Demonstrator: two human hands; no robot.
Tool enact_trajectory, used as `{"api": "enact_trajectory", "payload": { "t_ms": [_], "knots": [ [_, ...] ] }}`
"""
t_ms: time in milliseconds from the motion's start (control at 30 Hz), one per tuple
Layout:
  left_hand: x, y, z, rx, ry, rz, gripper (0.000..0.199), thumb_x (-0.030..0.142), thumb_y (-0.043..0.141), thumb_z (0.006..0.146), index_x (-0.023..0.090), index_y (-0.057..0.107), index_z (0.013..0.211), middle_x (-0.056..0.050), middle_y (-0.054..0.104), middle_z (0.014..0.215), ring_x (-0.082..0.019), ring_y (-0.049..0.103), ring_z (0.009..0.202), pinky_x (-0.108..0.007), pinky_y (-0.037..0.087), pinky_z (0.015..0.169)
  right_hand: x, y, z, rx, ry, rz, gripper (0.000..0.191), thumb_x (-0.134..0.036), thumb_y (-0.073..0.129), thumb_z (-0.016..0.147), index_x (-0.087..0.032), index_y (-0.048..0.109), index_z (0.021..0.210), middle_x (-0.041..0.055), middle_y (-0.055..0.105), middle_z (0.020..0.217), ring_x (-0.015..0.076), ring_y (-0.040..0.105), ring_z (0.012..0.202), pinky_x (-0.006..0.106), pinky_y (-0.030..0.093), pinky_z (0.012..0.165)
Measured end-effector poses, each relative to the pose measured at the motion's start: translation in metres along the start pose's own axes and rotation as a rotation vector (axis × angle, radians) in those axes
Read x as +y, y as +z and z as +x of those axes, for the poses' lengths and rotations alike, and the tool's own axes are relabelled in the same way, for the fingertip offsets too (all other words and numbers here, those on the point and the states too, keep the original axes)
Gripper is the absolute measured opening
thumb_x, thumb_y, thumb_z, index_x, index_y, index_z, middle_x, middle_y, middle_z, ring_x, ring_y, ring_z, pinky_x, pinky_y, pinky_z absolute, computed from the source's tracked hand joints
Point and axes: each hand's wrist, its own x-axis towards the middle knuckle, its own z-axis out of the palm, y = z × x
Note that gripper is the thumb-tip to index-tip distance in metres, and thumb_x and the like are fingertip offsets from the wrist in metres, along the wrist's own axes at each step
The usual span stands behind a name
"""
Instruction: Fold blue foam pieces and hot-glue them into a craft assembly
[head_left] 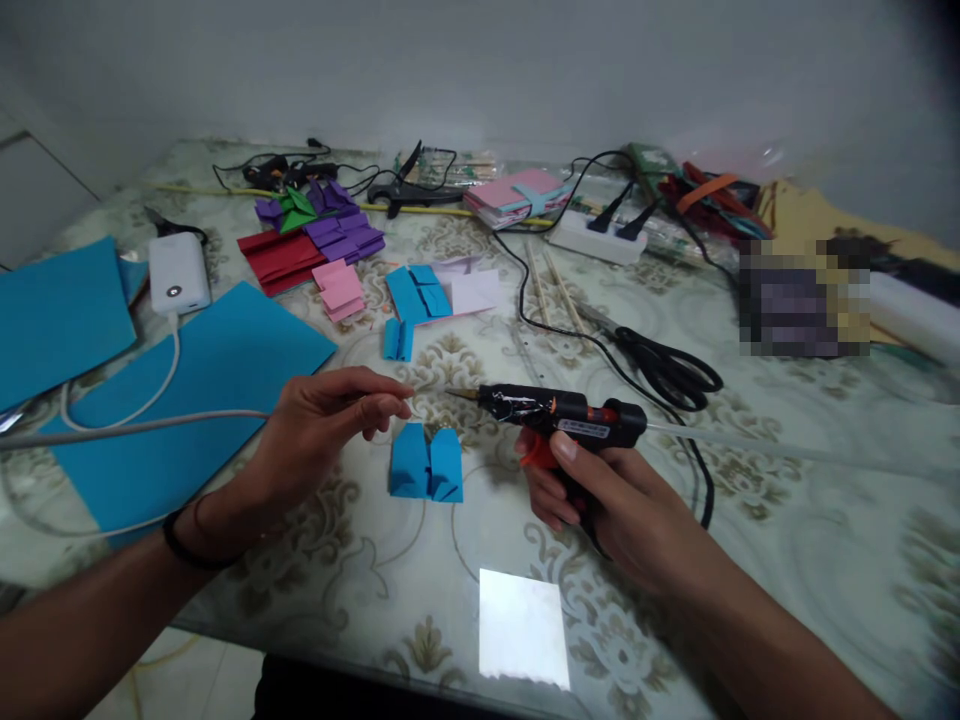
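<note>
A black hot glue gun (574, 415) with an orange trigger is gripped in my right hand (600, 490), its metal nozzle pointing left. A clear glue stick (750, 445) runs out of its back end. Just left of the nozzle tip, my left hand (337, 410) has thumb and fingers pinched together. Whatever lies between those fingertips is too small to make out. Below the nozzle, a folded blue paper piece (427, 465) rests on the table. A smaller folded blue piece (398, 340) lies farther back, near a blue and white folded paper (420, 292).
Large blue sheets (187, 400) and a white power bank (178, 272) with its cable lie left. Red folded paper (277, 262) and purple pieces sit behind. Black scissors (664, 365), wooden sticks (566, 295), a power strip (596, 237) and the gun's cord occupy the right.
</note>
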Motion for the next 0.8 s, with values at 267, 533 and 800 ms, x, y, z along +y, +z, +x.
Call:
{"api": "enact_trajectory", "payload": {
  "t_ms": [267,533,800],
  "knots": [
    [-0.0005,-0.0001,0.0009,0.006,-0.008,0.011,0.013,0.034,0.087,0.083,0.023,0.081,0.084,0.000,0.073,0.076,-0.011,0.058,0.063,-0.023,0.049,0.056,-0.0004,-0.0005,0.0010,0.010,0.000,-0.002,0.040,-0.058,0.071,0.094,-0.017,0.070,0.095,-0.0044,0.045,0.066,0.0100,0.037,0.052,0.028,0.040,0.050],
    [0.0010,0.0000,0.0021,-0.004,-0.006,-0.006,0.019,0.034,0.090,0.080,0.022,0.076,0.080,0.001,0.069,0.073,-0.011,0.057,0.063,-0.022,0.047,0.055,-0.0019,0.0013,0.0026,0.029,0.003,0.008,0.041,-0.058,0.073,0.092,-0.017,0.070,0.093,-0.0044,0.044,0.065,0.0102,0.037,0.052,0.028,0.038,0.050],
    [0.0060,0.0030,0.0027,0.003,-0.013,-0.073,0.025,0.030,0.092,0.075,0.021,0.068,0.072,0.003,0.066,0.067,-0.011,0.055,0.061,-0.024,0.045,0.055,-0.0024,0.0029,0.0030,0.017,-0.001,0.047,0.039,-0.056,0.074,0.093,-0.017,0.071,0.092,-0.0049,0.045,0.065,0.0086,0.037,0.051,0.026,0.036,0.050]
  ]
}}
